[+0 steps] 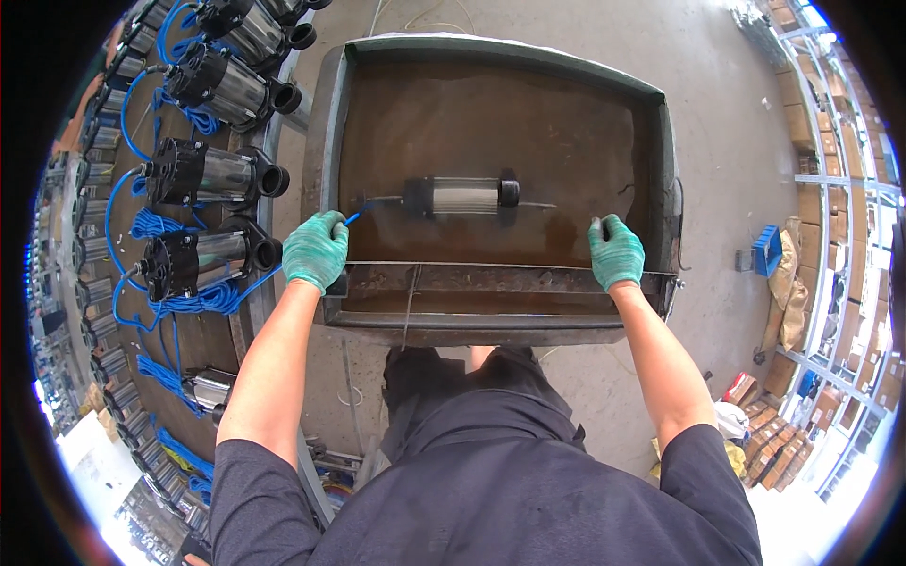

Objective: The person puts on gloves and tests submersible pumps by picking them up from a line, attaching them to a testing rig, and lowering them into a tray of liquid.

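Note:
A metal tank [672,151] of brownish water stands before me. In the water lies a motor [464,195] with a silver cylindrical body, dark end caps and a thin shaft pointing right. A blue cable [355,218] runs from its left end to my left hand [316,252], gloved in green and closed around it at the tank's left edge. My right hand [617,252], in a matching glove, is curled closed over the right end of a dark metal crossbar [472,279]. What its fingers hold, if anything, is hidden.
Several black and silver pumps [212,174] with coiled blue cables [193,300] line a bench on the left. Shelves of cardboard boxes [797,222] stand at the right. A blue bin [767,250] is beside them.

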Tool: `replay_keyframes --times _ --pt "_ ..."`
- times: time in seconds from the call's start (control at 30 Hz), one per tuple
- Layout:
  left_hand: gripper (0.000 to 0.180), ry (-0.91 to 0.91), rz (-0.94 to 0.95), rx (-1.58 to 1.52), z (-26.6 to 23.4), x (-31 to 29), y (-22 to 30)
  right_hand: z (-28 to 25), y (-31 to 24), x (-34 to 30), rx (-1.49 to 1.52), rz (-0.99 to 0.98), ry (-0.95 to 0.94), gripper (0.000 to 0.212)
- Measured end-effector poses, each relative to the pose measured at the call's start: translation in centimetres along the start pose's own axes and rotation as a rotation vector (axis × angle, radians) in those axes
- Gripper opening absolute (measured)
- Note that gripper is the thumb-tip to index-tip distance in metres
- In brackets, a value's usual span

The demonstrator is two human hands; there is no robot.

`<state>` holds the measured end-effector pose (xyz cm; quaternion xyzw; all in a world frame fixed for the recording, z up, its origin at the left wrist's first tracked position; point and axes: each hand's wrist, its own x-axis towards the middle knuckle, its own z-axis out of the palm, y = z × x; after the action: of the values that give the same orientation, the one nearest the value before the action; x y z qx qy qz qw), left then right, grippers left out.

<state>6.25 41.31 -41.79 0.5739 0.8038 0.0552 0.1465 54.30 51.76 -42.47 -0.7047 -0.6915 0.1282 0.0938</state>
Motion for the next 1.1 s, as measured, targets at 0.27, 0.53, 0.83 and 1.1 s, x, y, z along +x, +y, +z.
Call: replay_keyframes --times 0.27,0.53,0.83,1.1 --pt "0.024 -0.041 -0.016 0.01 -0.4 0.4 0.4 0.3 -0.6 1.2 -0.003 0.016 -0.175 0.028" --pt "0.024 -0.048 -0.026 -0.032 -0.6 0.0 0.1 2.3 -12.6 5.8 -0.207 -0.18 -0.534 0.037" --pt "0.023 -0.121 -0.042 0.013 -1.2 0.3 0.4 6.5 -14.6 7.7 -0.335 -0.13 -0.625 0.055" --pt "0.022 -0.119 -0.051 -0.002 -1.4 0.2 0.4 6.7 -15.8 7.9 -0.318 -0.067 -0.636 0.059"
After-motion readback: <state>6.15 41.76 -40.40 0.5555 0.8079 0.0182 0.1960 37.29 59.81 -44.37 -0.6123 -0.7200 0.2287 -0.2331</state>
